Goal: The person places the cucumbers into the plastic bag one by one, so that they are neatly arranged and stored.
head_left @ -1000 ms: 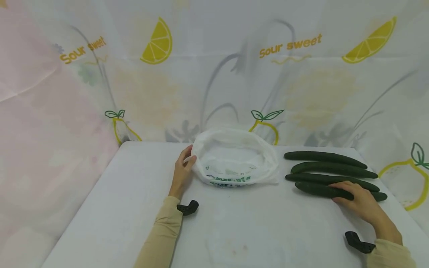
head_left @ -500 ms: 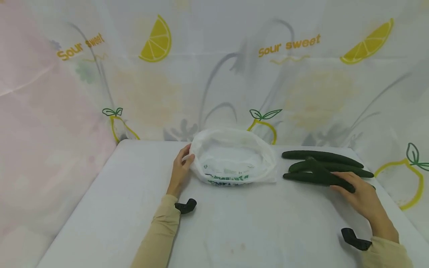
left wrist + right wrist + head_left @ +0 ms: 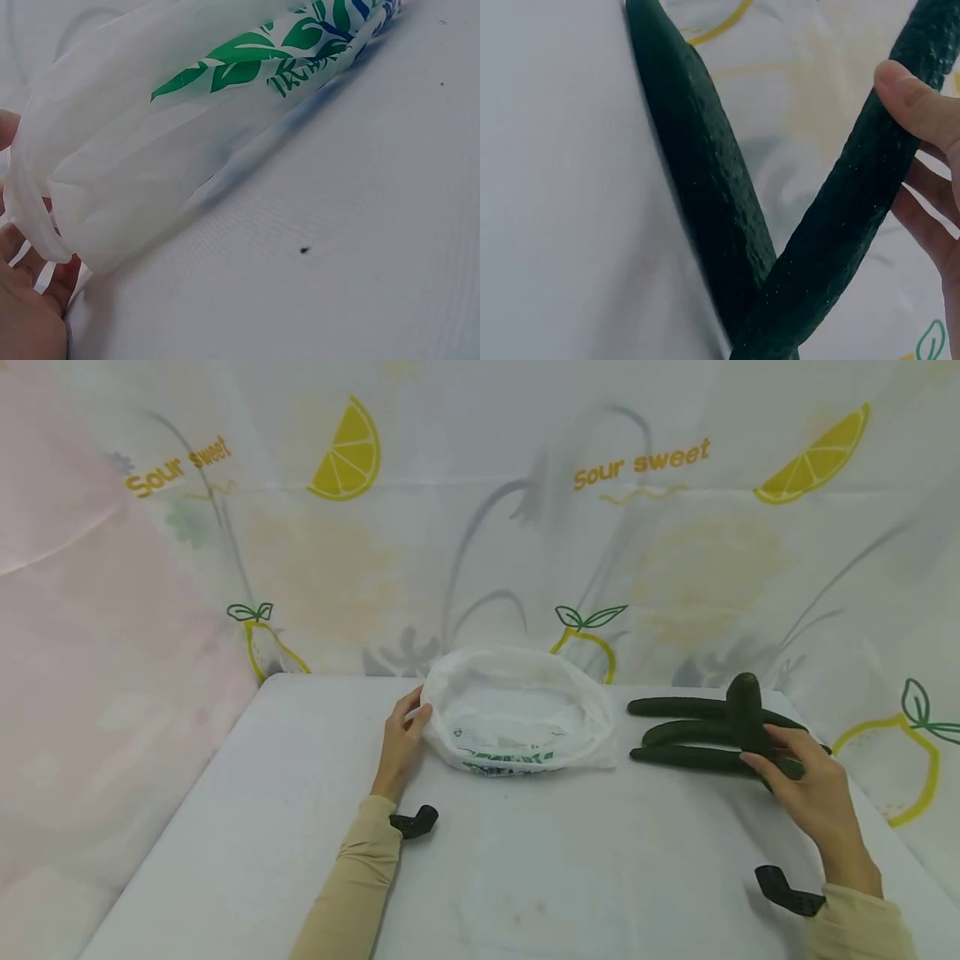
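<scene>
My right hand (image 3: 812, 787) grips a dark green cucumber (image 3: 744, 714) between thumb and fingers. Its free end is raised, and it crosses over three other cucumbers (image 3: 686, 758) lying side by side on the table. In the right wrist view the held cucumber (image 3: 840, 202) slants across the frame, overlapping another cucumber (image 3: 697, 172) at the bottom. A white plastic bag (image 3: 517, 743) with green and blue print stands with its mouth spread wide. At its left edge my left hand (image 3: 403, 742) holds the bag's rim; in the left wrist view the fingers (image 3: 61, 283) sit behind the thin plastic (image 3: 112, 202).
A white table (image 3: 525, 860) carries everything. Behind it hangs a pale curtain (image 3: 480, 527) printed with lemons and lettering. A black wrist mount (image 3: 415, 822) sticks out from the left sleeve, and a similar black mount (image 3: 787, 891) from the right.
The right hand has picked up the nearest cucumber and swung its free end from pointing left to pointing up and away. The left hand stays at the bag's edge.
</scene>
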The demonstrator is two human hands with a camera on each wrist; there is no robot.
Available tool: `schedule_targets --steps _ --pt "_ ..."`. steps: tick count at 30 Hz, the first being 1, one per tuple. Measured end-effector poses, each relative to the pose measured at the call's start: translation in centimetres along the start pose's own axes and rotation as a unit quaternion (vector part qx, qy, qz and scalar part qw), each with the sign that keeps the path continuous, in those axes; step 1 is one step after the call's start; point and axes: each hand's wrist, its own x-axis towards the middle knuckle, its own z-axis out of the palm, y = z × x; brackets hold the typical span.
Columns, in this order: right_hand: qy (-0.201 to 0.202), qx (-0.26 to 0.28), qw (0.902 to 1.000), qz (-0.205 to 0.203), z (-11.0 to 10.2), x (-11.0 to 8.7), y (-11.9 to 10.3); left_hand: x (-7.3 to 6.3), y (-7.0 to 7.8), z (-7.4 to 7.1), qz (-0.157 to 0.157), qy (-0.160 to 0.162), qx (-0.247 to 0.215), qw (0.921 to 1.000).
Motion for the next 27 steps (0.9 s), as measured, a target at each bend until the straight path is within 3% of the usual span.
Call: schedule_targets --steps 3,8,20,22,27 --pt "0.028 0.013 0.9992 0.024 0.1 0.2 -0.6 0.5 -1.5 0.2 0.008 0.011 0.002 0.9999" --pt "0.074 0.049 0.9949 0.049 0.5 0.8 -1.6 0.4 -1.2 0.0 0.005 0.007 0.001 1.0000" --pt "0.128 0.164 0.9774 0.038 1.4 2.2 -4.9 0.6 -1.7 0.2 0.002 0.010 0.005 0.9999" --pt "0.139 0.200 0.9692 0.038 1.6 2.4 -5.5 0.6 -1.6 0.2 -0.002 0.007 0.003 1.0000" --pt "0.156 0.349 0.9234 0.032 2.3 2.7 -6.3 0.6 -1.1 0.0 -0.013 -0.008 -0.004 0.9999"
